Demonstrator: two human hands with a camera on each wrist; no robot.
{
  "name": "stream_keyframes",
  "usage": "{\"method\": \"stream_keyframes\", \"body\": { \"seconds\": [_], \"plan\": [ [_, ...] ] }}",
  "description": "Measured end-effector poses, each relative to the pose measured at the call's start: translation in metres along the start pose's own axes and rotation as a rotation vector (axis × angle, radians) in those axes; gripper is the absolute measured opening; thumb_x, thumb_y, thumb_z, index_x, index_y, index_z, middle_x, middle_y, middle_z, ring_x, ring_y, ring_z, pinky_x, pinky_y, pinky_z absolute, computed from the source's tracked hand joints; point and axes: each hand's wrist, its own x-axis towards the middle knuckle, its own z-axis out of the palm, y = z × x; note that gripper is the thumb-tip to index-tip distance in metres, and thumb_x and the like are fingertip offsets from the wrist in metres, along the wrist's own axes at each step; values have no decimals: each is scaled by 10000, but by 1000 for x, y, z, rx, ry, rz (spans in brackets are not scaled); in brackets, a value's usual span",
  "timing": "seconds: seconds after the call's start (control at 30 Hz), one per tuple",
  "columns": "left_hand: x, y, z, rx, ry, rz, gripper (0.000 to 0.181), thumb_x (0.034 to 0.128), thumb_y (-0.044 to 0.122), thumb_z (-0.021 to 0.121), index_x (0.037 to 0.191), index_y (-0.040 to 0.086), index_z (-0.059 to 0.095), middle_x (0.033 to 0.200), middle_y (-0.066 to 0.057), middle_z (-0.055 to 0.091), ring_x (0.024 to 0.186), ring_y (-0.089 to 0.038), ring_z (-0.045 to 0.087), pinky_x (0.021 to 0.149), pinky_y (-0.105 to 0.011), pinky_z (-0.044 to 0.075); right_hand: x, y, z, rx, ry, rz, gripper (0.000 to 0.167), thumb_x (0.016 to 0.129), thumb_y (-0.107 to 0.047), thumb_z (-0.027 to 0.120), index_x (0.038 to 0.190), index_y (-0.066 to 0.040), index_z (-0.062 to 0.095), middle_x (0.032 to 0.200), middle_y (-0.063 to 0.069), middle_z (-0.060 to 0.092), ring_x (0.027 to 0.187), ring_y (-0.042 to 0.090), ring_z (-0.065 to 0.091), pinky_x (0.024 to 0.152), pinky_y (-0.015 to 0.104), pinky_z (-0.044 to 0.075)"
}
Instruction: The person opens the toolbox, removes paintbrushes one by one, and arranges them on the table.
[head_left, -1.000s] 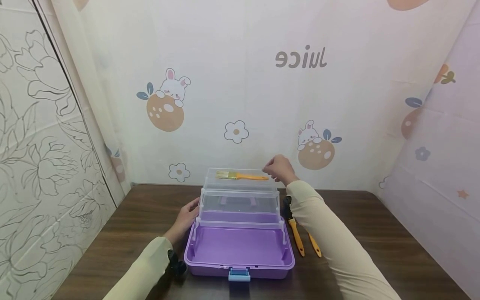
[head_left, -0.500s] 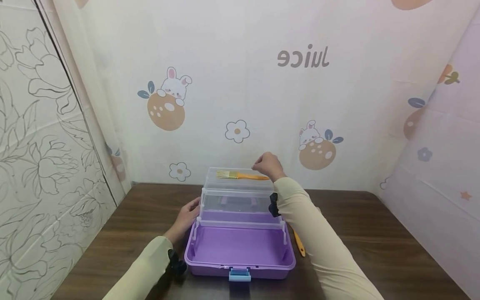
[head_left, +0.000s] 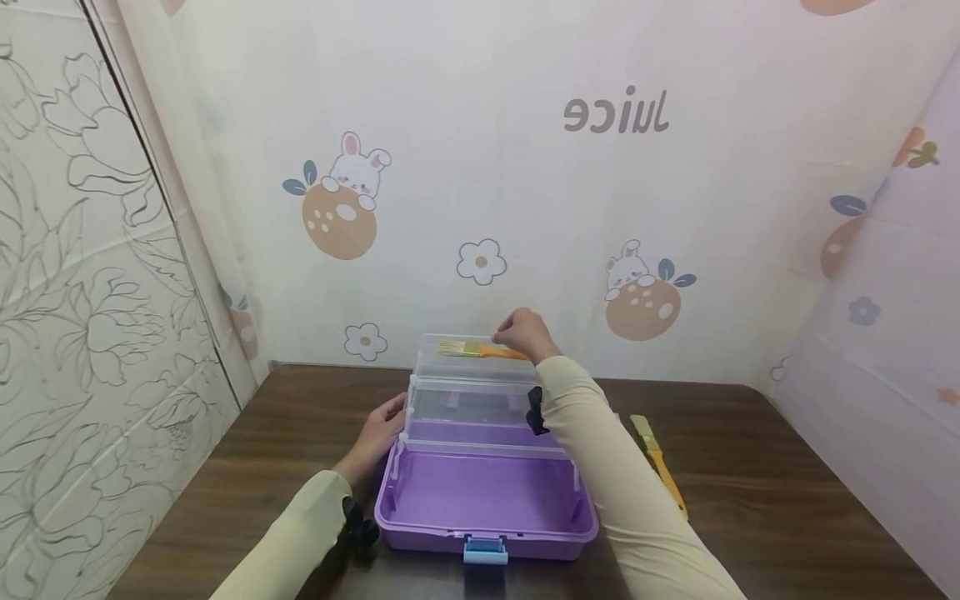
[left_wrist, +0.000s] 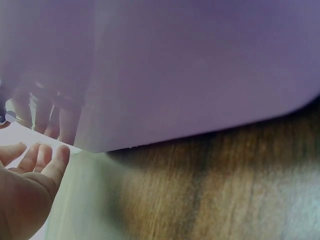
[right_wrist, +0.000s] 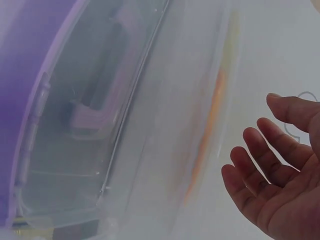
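A purple toolbox point(head_left: 487, 540) with its translucent trays point(head_left: 480, 404) raised is on the table. In the top tray lies a paintbrush point(head_left: 463, 348) with pale bristles and a yellow-orange handle; the right wrist view shows the same paintbrush point(right_wrist: 212, 112) blurred through the plastic. My right hand point(head_left: 527, 335) is above the handle end of that brush. Its fingers point(right_wrist: 256, 170) are loosely bent, with nothing between them. At the toolbox's left side is my left hand point(head_left: 378, 433), beside the trays, its fingers point(left_wrist: 59, 162) extended near the purple wall.
Another paintbrush point(head_left: 658, 462) lies on the dark wooden table point(head_left: 750, 483), right of the toolbox and partly behind my right sleeve. A light blue latch point(head_left: 485, 550) is on the toolbox front. A printed curtain point(head_left: 525, 183) hangs behind the table.
My right hand has moved left from beyond the handle's end to above the handle. The brush in the tray stays in place. My left hand keeps its position by the toolbox.
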Motion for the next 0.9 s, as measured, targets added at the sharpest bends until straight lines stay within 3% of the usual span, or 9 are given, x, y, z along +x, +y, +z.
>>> {"method": "stream_keyframes", "body": {
  "seconds": [0.63, 0.9],
  "plan": [
    [-1, 3, 0, 18, -9, -29, 519, 973, 171, 521, 1400, -90, 380, 1364, -293, 450, 1241, -417, 440, 1029, -497, 372, 8, -3, 20, -104, -67, -35, 258, 851, -129, 674, 1038, 49, 685, 1069, 193, 671, 986, 311, 607, 878, 400, 489],
    [-3, 7, 0, 4, -11, -37, 516, 963, 156, 531, 1399, -82, 390, 1357, -288, 461, 1238, -413, 446, 1028, -492, 376, 8, -2, 29, -170, -50, -31, 304, 817, -187, 722, 1025, 31, 689, 1055, 164, 679, 920, 277, 611, 831, 395, 500]
  ]
}}
